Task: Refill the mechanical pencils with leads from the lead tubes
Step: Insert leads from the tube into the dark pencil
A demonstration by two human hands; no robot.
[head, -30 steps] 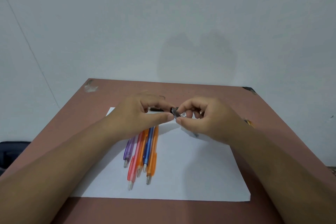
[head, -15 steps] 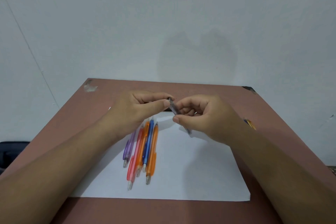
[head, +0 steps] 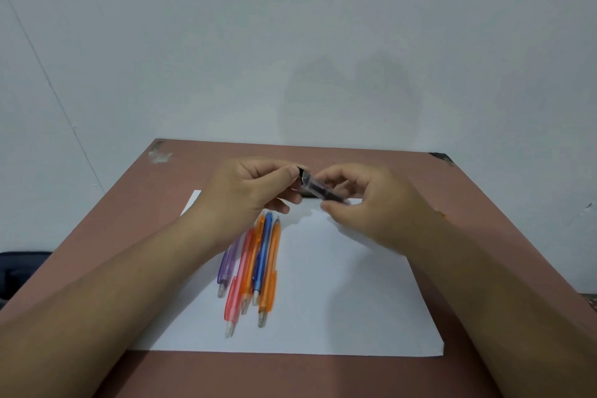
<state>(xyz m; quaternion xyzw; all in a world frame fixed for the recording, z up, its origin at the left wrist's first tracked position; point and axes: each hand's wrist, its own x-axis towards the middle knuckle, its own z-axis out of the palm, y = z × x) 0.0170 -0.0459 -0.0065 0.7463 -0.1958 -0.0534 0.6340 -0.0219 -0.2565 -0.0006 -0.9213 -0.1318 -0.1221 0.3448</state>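
Note:
Both hands are raised over the far part of a white paper sheet [head: 339, 300]. My right hand [head: 365, 203] pinches a clear lead tube [head: 318, 189] with dark leads inside, tilted up to the left. My left hand [head: 248, 194] pinches the tube's dark cap end [head: 302, 171] between thumb and forefinger. Several mechanical pencils [head: 255, 268] lie side by side on the sheet below my left hand: purple, pink, two orange and a blue one, tips toward me.
The sheet lies on a reddish-brown table [head: 129, 236] against a pale wall. A small orange item [head: 439, 213] shows at the table's right, mostly hidden by my right forearm. A dark object [head: 19, 268] sits off the table's left edge.
Both hands have lifted a little. The tube has swung from nearly level to tilted, its capped end up at my left fingertips.

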